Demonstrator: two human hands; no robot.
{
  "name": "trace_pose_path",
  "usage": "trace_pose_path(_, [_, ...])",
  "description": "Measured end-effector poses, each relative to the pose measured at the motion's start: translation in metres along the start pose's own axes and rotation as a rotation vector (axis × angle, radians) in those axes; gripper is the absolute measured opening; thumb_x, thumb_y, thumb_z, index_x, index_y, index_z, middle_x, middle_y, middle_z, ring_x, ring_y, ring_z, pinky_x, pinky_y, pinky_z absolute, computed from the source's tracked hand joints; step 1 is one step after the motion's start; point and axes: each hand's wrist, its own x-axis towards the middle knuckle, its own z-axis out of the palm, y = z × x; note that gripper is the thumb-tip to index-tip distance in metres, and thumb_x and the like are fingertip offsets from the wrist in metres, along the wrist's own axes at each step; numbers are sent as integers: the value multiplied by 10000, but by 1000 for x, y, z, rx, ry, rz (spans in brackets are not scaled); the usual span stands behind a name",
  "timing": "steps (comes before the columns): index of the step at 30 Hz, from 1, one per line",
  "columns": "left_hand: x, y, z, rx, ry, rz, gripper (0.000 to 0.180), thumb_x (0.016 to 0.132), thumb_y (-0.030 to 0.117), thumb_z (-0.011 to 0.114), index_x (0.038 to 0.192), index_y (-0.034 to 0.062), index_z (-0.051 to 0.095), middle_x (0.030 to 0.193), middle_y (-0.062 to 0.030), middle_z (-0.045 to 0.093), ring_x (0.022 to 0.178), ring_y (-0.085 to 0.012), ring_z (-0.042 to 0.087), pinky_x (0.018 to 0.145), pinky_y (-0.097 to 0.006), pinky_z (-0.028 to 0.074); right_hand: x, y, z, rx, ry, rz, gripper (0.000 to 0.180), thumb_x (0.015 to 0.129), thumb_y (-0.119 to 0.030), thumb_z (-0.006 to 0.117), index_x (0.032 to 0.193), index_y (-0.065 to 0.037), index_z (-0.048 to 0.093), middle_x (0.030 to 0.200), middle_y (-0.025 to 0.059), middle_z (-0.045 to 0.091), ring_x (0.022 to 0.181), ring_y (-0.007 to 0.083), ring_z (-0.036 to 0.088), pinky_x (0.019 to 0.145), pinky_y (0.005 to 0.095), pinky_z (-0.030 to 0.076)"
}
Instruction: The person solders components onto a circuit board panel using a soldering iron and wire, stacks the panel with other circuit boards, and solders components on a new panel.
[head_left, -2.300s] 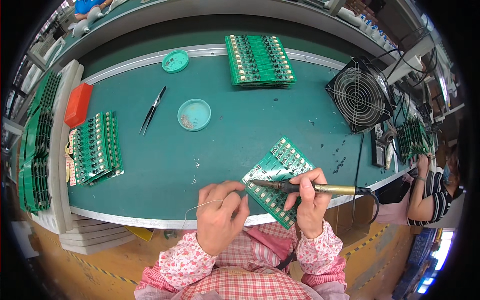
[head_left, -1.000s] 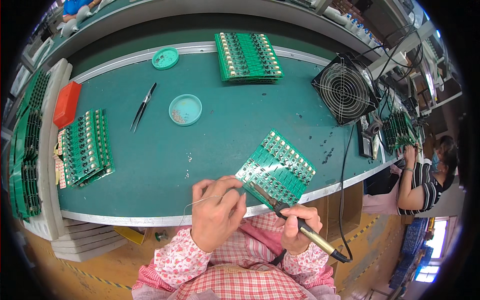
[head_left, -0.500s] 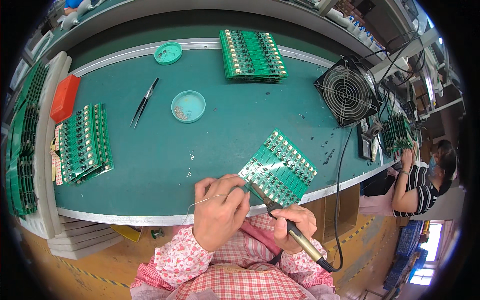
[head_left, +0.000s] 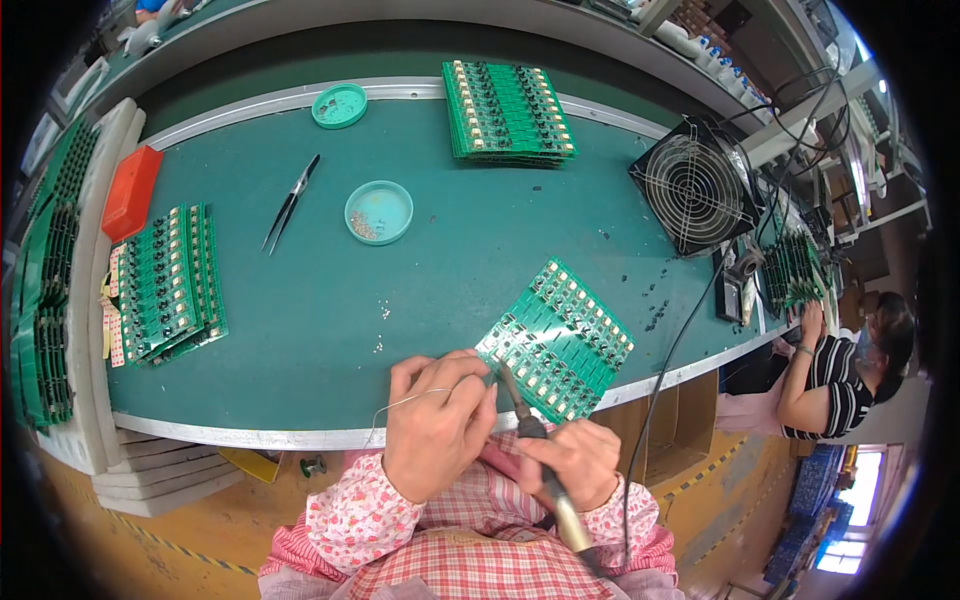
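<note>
Soldering is in hand: the right hand (head_left: 570, 462) grips the soldering iron (head_left: 532, 440), its tip on the near-left corner of the circuit panel (head_left: 558, 340). The left hand (head_left: 438, 425), closed, pinches the solder wire (head_left: 405, 402) beside the tip. The next move likely calls for shifting both to an adjacent joint.

At six o'clock on the bench (head_left: 300, 340), near its front edge: left hand (head_left: 437, 425) and right hand (head_left: 566, 462) side by side, soldering iron (head_left: 530, 440) between them. Circuit panel (head_left: 556, 340) just beyond, toward one o'clock of the hands. Small dish (head_left: 379, 212) at eleven o'clock, tweezers (head_left: 290, 203) left of it. Board stack (head_left: 165, 283) at nine o'clock, another stack (head_left: 508, 110) at twelve. Fan (head_left: 695, 195) at two o'clock.
</note>
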Motion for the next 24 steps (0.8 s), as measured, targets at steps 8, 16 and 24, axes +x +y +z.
trace_pose_path(8, [2,2,-1,-14,-10,-27,173,817,49,690,741,74,536,988,-46,678,908,-221,655,841,-394,401,9,9,-17,633,377,835,189,951,-172,565,904,9,547,765,97,656,479,102,570,452,245,462])
trace_pose_path(16, [4,3,1,13,-15,-20,176,809,56,694,740,76,534,994,-40,671,860,-217,638,838,-391,393,20,36,-13,757,319,852,218,1013,-197,515,907,-7,510,790,68,597,454,78,496,425,218,398])
trace_pose_path(24, [5,4,2,21,-11,-26,181,795,54,701,737,78,531,986,-32,667,862,-216,631,830,-389,390,22,41,-10,803,285,864,227,1018,-203,513,900,-9,507,768,59,588,445,75,490,417,219,394])
